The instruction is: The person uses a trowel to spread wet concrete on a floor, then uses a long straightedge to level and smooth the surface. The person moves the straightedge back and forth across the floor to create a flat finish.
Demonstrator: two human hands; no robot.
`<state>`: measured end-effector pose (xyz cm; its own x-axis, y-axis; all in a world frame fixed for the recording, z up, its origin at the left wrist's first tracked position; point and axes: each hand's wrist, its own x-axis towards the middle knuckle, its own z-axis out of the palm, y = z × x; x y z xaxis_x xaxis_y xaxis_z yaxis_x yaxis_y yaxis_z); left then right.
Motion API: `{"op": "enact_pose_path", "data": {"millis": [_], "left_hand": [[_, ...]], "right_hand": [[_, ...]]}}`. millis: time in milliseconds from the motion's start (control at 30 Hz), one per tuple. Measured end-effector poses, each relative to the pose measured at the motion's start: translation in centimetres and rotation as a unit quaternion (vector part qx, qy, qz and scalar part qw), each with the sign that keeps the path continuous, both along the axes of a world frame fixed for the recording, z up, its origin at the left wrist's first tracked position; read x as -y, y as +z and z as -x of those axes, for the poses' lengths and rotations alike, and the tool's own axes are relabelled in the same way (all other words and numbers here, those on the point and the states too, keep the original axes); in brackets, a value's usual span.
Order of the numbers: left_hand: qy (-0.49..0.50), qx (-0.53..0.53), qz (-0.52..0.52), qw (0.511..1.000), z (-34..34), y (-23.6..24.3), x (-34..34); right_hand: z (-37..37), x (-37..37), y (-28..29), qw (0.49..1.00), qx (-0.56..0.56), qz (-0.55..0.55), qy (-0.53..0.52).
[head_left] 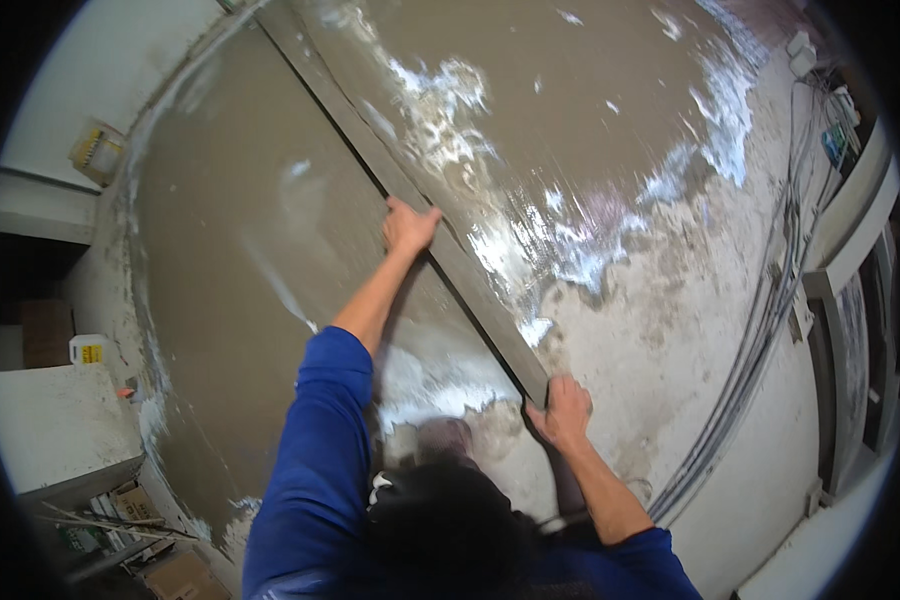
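Both hands on the long grey straight screed board (pixel 440 235), smeared w/ mortar, lying diagonal on the wet brown-grey cement floor (pixel 230 300). It runs from near-right, by the right hand, up to far-left near the top edge.

Left hand (pixel 408 226) closed over the board's edge about mid-length, fingers curled on top. Right hand (pixel 564 410) clamped round the near end. Both arms in blue sleeves (pixel 320 450).

Handling, my read:
- Board looks stiff and long, prob. moderate wt by itself but draggy once it's pushing wet mix.
- Surface coated in slurry, so likely slippery; wrap grip on the edge beats flat palm.
- Two-hand hold well apart, as now, looks right; the far half overhangs past the left hand w/ no support, so it could yaw or dig in.
- Wet mix is soft, marks easily; any tilt of the board would leave ridges.

Around:
- Left of board: smooth wet area. Right of board: glossy wet patches (pixel 560 240), then rougher drier crumbly mix (pixel 670 330) further right.
- Bundle of grey cables/conduits (pixel 760 330) runs along the floor on the right, near the wall. Could snag the board on a swing right.
- White plastic jug w/ yellow label (pixel 88 349) at left wall, beside a pale block/ledge (pixel 55 420). Cardboard boxes (pixel 175 572) and sticks near-left.
- Yellow packet (pixel 98 150) far-left.
- Door/frame profiles (pixel 850 250) on right.
- Person's knee/foot area near centre is blurred, can't tell where it stands relative to the wet mix.
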<state>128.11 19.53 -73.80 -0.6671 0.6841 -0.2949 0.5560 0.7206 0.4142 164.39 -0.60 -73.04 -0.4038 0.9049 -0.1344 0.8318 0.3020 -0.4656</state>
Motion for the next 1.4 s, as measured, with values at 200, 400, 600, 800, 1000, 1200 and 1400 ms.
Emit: {"op": "enact_pose_path", "data": {"millis": [200, 400, 600, 800, 1000, 1200, 1400], "left_hand": [[-0.003, 0.023, -0.001, 1.000, 1.4, 0.4, -3.2], [0.003, 0.027, 0.002, 1.000, 3.0, 0.1, -6.2], [0.009, 0.031, -0.014, 0.999, 4.9, 0.1, -9.8], [-0.001, 0.037, -0.016, 0.999, 6.8, -0.1, -13.2], [-0.009, 0.051, -0.019, 0.999, 8.1, 0.2, -16.4], [-0.017, 0.048, -0.001, 0.999, 6.4, 0.5, -16.3], [-0.035, 0.059, 0.004, 0.998, 1.8, 0.6, -15.1]], "right_hand": [[1.7, -2.4, -0.4, 0.999, 0.001, 0.035, -0.021], [3.2, -5.1, -0.4, 0.999, -0.018, 0.013, -0.025], [4.9, -8.6, -0.3, 0.999, -0.016, 0.016, -0.024], [6.4, -11.9, -0.6, 0.999, -0.034, -0.002, -0.019], [7.5, -14.7, -0.9, 0.999, -0.040, -0.025, -0.025], [5.9, -15.0, -0.5, 0.999, -0.039, -0.002, -0.021], [2.0, -13.4, -0.2, 0.999, -0.020, -0.005, -0.038]]}}
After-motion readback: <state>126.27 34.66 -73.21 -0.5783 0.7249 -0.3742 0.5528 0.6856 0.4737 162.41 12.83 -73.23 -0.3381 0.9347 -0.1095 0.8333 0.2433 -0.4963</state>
